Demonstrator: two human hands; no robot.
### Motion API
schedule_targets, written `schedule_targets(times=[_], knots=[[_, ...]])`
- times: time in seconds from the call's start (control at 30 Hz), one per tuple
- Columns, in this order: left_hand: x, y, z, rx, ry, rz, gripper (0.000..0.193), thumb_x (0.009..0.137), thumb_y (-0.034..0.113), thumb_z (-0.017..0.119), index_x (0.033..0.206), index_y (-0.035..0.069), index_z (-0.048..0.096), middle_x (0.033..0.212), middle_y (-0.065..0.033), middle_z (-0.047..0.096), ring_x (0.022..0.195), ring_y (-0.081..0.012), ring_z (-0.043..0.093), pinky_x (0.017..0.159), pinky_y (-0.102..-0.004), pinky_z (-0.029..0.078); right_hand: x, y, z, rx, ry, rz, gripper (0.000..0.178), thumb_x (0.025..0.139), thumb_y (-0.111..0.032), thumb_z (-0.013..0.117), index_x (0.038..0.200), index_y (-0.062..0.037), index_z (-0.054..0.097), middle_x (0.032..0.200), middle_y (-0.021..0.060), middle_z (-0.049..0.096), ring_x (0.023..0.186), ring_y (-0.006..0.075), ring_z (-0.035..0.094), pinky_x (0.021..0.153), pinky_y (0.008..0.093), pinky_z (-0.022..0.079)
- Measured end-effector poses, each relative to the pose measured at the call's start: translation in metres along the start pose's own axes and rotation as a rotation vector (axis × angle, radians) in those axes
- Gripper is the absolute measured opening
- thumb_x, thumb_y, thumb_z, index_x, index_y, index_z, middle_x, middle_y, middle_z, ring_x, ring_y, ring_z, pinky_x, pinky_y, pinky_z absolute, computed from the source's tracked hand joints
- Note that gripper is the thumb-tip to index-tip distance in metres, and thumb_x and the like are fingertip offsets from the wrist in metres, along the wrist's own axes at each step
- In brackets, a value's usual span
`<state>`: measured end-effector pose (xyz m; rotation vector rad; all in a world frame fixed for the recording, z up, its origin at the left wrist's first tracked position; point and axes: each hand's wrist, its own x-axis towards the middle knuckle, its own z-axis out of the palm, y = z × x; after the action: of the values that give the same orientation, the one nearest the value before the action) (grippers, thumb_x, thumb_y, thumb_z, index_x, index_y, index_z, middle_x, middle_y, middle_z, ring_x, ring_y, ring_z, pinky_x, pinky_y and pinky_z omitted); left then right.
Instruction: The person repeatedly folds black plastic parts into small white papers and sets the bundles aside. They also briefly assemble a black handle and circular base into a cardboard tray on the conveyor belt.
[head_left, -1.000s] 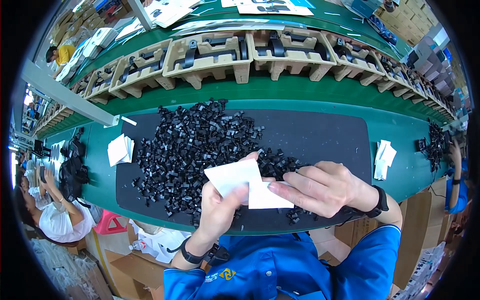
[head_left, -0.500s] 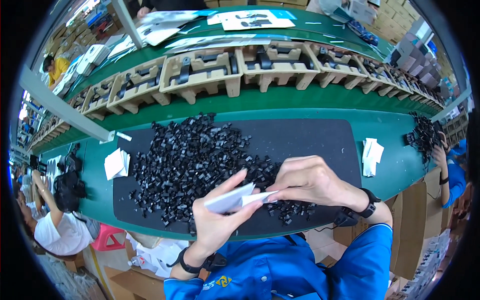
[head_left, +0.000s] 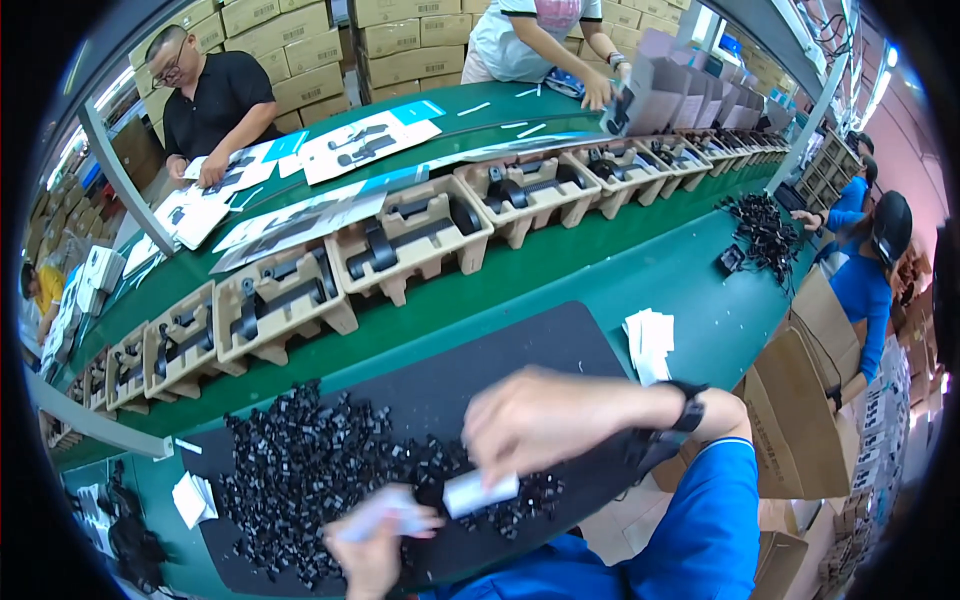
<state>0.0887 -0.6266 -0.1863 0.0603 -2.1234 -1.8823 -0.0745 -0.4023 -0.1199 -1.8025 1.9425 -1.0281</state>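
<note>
My left hand (head_left: pixel 365 558), blurred, is closed around a few white paper pieces (head_left: pixel 383 508) low over the mat. To its right, my right hand (head_left: pixel 525 425) reaches down with its fingertips on a white folded paper packet (head_left: pixel 485 493). Motion smears these fingers too, and I cannot tell whether the packet touches the parts below. Around and beneath both hands spreads a heap of small black plastic parts (head_left: pixel 300 450) on the dark mat (head_left: pixel 510 360).
White paper stacks lie left (head_left: pixel 194 499) and right (head_left: pixel 650 345) of the mat. Beyond runs a row of cardboard-coloured trays (head_left: pixel 410 245) holding black parts. A black cable pile (head_left: pixel 762 235) sits far right near a co-worker. A grey post (head_left: pixel 105 420) stands left; an open carton (head_left: pixel 800 400) is right.
The view has swung right and tilted. My hands, together at the papers before, are apart now, and the right one has a white packet separate from those in the left.
</note>
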Motion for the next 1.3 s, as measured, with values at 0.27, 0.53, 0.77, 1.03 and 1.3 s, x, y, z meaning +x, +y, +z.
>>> schedule_targets(times=[0.27, 0.53, 0.77, 1.03, 1.3], knots=[[0.021, 0.012, -0.032, -0.087, 0.358, -0.288, 0.029, 0.094, 0.011, 0.051, 0.111, -0.013, 0.054, 0.086, -0.0195, 0.066, 0.068, -0.0257, 0.067, 0.058, -0.0303, 0.056, -0.102, 0.203, -0.194, -1.148, 1.010, 0.796, 0.019, 0.073, -0.025, 0.073, 0.077, -0.0073, 0.067, 0.075, 0.0133, 0.064, 0.070, 0.0306, 0.063, 0.061, 0.0392, 0.048], [0.027, 0.002, -0.048, -0.011, 0.424, -0.356, 0.029, 0.093, 0.010, 0.052, 0.111, -0.012, 0.053, 0.085, -0.0201, 0.065, 0.067, -0.0266, 0.067, 0.055, -0.0313, 0.056, -0.095, 0.231, -0.214, -1.249, 0.879, 0.743, 0.021, 0.068, -0.026, 0.076, 0.072, -0.0086, 0.065, 0.071, 0.0123, 0.064, 0.069, 0.0309, 0.063, 0.060, 0.0399, 0.048], [0.023, -0.001, -0.050, 0.006, 0.367, -0.329, 0.032, 0.094, 0.014, 0.052, 0.112, -0.012, 0.052, 0.084, -0.0213, 0.065, 0.065, -0.0267, 0.066, 0.054, -0.0321, 0.056, -0.099, 0.268, -0.211, -1.336, 0.724, 1.076, 0.021, 0.068, -0.030, 0.076, 0.075, -0.0124, 0.068, 0.074, 0.0127, 0.066, 0.070, 0.0294, 0.064, 0.061, 0.0407, 0.049], [0.005, -0.005, -0.053, -0.191, 0.212, -0.376, 0.040, 0.094, 0.021, 0.051, 0.122, -0.008, 0.049, 0.088, -0.0178, 0.065, 0.078, -0.0277, 0.067, 0.066, -0.0362, 0.058, -0.038, 0.171, -0.187, -1.199, 0.640, 0.998, 0.035, 0.075, -0.032, 0.071, 0.103, -0.0117, 0.065, 0.090, 0.0095, 0.067, 0.080, 0.0277, 0.065, 0.068, 0.0403, 0.050], [0.021, -0.004, 0.002, -0.694, -0.071, -0.499, 0.040, 0.097, 0.018, 0.047, 0.132, -0.001, 0.042, 0.111, -0.0126, 0.060, 0.102, -0.0220, 0.060, 0.090, -0.0318, 0.048, 0.068, -0.016, 0.062, -0.594, 0.124, 0.084, 0.079, 0.066, -0.030, 0.078, 0.130, 0.0000, 0.044, 0.130, 0.0180, 0.045, 0.114, 0.0355, 0.045, 0.094, 0.0400, 0.043]])
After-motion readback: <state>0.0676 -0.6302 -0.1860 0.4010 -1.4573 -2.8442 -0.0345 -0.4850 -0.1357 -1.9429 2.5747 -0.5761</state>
